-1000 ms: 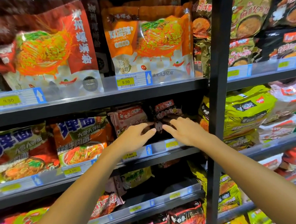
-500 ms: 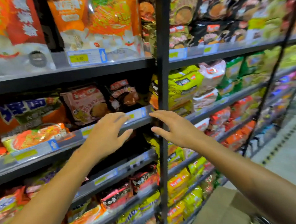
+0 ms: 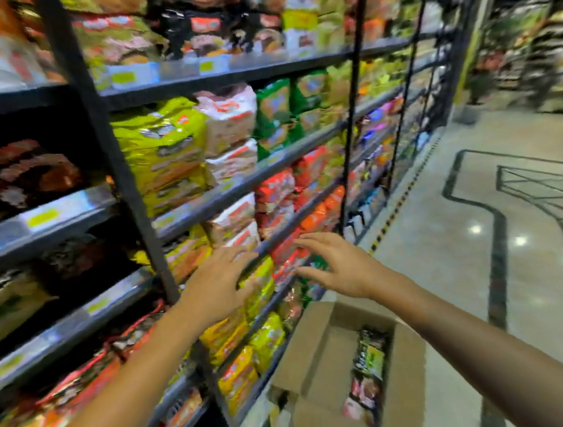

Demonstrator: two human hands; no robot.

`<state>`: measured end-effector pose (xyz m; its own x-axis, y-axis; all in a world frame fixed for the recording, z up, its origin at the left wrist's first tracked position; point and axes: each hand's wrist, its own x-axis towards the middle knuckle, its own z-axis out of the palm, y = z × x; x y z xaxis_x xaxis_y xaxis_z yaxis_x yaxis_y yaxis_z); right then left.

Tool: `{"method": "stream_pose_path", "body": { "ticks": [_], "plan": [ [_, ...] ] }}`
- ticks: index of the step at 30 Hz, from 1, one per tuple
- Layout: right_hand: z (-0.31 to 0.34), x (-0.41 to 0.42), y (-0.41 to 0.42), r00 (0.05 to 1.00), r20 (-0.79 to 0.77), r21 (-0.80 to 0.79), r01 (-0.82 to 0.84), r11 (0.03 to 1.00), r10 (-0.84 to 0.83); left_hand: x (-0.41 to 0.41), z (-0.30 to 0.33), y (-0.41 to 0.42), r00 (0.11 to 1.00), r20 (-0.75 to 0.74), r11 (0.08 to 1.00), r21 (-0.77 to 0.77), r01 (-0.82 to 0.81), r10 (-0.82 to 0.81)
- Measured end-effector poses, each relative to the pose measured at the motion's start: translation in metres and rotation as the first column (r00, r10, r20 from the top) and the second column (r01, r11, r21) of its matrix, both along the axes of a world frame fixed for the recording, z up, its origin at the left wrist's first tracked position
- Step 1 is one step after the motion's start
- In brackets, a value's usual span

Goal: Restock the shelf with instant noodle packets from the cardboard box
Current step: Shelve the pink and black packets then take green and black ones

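Note:
An open cardboard box [image 3: 315, 344] stands on the floor at the foot of the shelving, with several dark noodle packets [image 3: 369, 373] inside it. My left hand [image 3: 216, 286] and my right hand [image 3: 338, 264] hover in the air in front of the lower shelves, above the box, fingers spread and holding nothing. The dark noodle packets [image 3: 34, 175] on the black shelf [image 3: 53, 218] at the left lie behind its price rail. The view is blurred by motion.
Black metal shelving [image 3: 117, 181] runs along the left, packed with yellow, green, red and orange packets. A glossy tiled aisle floor [image 3: 450, 266] opens to the right. A wire trolley [image 3: 553, 194] stands at the right edge. More shelves stand far back.
Both hands have drawn back from the dark packets on the shelf and dropped lower. The view has swung right and down, bringing the cardboard box and the aisle into sight.

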<state>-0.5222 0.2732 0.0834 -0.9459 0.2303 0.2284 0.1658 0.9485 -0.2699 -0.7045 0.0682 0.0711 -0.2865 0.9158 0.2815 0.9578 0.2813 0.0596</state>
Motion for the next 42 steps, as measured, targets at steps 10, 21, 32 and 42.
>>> {"method": "stream_pose_path", "body": {
  "ticks": [10,21,32,42],
  "plan": [
    [-0.083,0.204,0.187,0.965,0.204,-0.023,0.173,0.985,-0.165,0.166,-0.124,0.184,0.971,0.236,0.982,-0.169,0.084,-0.043],
    [-0.164,0.161,0.280,0.923,0.384,-0.147,0.065,0.987,-0.004,0.172,-0.204,0.245,0.906,0.353,0.928,-0.359,-0.098,0.232],
    [-0.231,0.087,0.374,0.848,0.520,-0.236,0.027,0.971,0.102,0.111,-0.296,0.308,0.718,0.544,0.857,-0.495,-0.143,0.434],
    [-0.332,-0.019,0.435,0.673,0.672,-0.381,-0.043,0.924,0.308,0.096,-0.371,0.345,0.431,0.648,0.779,-0.514,-0.360,0.628]
  ]
}}
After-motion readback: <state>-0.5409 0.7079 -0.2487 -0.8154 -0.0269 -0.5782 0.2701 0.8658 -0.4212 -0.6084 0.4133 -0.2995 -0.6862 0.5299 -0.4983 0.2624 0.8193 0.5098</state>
